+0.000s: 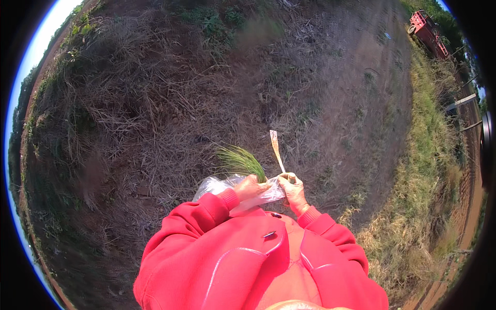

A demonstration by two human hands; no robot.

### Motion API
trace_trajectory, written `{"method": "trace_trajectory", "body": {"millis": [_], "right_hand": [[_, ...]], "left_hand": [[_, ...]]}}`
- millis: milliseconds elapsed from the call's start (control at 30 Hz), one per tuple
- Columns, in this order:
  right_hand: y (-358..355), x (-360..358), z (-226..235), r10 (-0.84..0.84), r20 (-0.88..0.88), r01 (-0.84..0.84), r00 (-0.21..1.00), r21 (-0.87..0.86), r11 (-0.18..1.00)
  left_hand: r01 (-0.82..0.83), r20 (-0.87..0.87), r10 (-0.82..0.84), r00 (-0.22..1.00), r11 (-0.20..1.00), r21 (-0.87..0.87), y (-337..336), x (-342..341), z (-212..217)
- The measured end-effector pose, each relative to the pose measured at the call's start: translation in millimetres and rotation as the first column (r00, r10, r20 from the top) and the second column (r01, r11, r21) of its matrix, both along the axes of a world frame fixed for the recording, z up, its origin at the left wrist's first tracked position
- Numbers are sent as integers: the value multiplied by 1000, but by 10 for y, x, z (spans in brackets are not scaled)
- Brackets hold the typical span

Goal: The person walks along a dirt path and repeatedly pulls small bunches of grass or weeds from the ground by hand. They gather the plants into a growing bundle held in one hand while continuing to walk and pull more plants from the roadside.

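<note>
Close in front of my chest, my left hand (250, 187) is closed round a bunch of thin green grass-like blades (241, 161), whose tips fan out to the far left. A clear plastic bag (211, 187) lies beneath that hand and stretches across toward the right one. My right hand (293, 192) is closed with its fingertips at the bag's right end. A narrow whitish and orange strip (277, 149), wider at its far tip, sticks up out of the right hand's fingers. What lies inside the bag, if anything, cannot be made out.
Dry straw and brown stalks (170, 98) cover the ground ahead. A bare dirt track (356, 103) runs along the right, bordered by tall yellow-green grass (426, 170). A red vehicle or trailer (428, 33) stands at the far right. Green weeds (209, 23) grow at the far side.
</note>
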State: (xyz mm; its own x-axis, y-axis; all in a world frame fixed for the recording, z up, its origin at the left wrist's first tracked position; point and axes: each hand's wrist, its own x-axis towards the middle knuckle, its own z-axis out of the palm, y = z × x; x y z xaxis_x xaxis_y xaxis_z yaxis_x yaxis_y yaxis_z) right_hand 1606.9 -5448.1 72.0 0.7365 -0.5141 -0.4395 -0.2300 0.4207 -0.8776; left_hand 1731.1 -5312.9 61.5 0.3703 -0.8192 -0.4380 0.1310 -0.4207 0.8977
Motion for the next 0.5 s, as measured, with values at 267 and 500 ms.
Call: {"method": "trace_trajectory", "body": {"millis": [267,500], "right_hand": [[-1203,353,-107,-132,-68,135,989,39,990],[-2736,738,-40,-39,26,38,999,40,998]], "left_hand": [[-2,-142,17,990,995,104,-1272,516,70],[-99,-214,97,972,995,1,-2700,983,188]]}}
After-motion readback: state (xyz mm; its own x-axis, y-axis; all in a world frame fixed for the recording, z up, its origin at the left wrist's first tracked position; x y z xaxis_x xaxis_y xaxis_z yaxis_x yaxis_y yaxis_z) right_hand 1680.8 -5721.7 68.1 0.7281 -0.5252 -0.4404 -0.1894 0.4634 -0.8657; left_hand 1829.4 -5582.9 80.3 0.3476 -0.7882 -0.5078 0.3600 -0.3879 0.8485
